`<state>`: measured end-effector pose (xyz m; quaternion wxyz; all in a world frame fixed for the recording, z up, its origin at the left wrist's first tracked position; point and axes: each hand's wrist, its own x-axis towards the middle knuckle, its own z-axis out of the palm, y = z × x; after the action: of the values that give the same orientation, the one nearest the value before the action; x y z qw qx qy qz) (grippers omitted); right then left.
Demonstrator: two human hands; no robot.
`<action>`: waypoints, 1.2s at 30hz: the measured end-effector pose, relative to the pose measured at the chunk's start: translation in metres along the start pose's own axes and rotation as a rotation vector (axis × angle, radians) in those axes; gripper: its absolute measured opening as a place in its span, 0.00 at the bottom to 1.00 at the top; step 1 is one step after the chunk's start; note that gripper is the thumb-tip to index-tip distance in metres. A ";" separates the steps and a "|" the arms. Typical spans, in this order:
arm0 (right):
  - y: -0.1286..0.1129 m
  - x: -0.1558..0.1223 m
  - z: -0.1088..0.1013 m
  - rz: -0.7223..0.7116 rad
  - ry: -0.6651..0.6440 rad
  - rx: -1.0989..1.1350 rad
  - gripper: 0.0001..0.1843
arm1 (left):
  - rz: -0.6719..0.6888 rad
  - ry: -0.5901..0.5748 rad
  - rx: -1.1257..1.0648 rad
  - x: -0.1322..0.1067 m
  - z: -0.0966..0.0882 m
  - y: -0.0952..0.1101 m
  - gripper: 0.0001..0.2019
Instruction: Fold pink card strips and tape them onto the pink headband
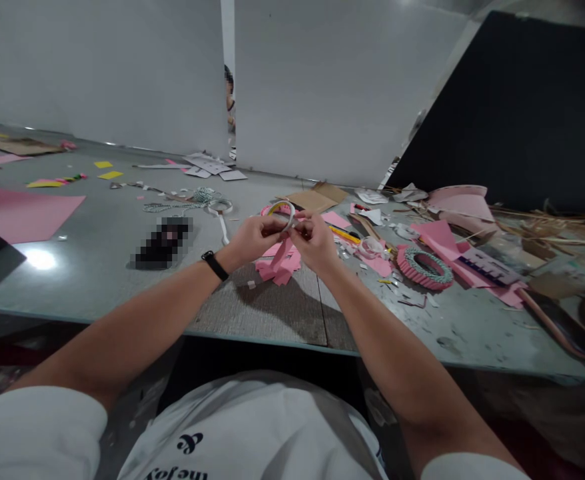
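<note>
My left hand (252, 241) has its fingers closed on the near side of a roll of tape (286, 203), a narrow white ring with a yellowish inside, held upright above the table. Meeting it from the other side, my right hand (318, 241) pinches at the ring's lower right edge, its fingertips close to the left ones. Whether a loose tape end lies between the fingers is too small to tell. Pink paper strips (278, 268) lie in a pile below my hands, and part of a pink ridged ring (266, 210) shows behind the roll.
A pink ridged ring with green-white cord (425, 268) lies to the right, near a pink sheet (437, 237) and a utility knife (345, 233). White tape rings (221, 205), cord (203, 195) and a blurred dark object (165, 243) are at left. Grey panels (322, 93) stand behind.
</note>
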<state>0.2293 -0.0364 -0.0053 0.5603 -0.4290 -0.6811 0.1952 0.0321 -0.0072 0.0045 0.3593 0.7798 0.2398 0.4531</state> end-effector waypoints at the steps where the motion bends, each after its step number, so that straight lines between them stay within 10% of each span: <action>1: 0.000 0.000 0.000 -0.003 -0.002 -0.008 0.16 | 0.002 -0.001 -0.006 0.000 0.000 0.000 0.09; 36: 0.010 -0.002 -0.001 -0.048 -0.031 0.001 0.10 | 0.020 0.001 0.077 0.001 -0.001 0.001 0.06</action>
<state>0.2342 -0.0333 -0.0135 0.5542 -0.4093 -0.6998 0.1887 0.0316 -0.0068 0.0063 0.3245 0.7952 0.2495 0.4474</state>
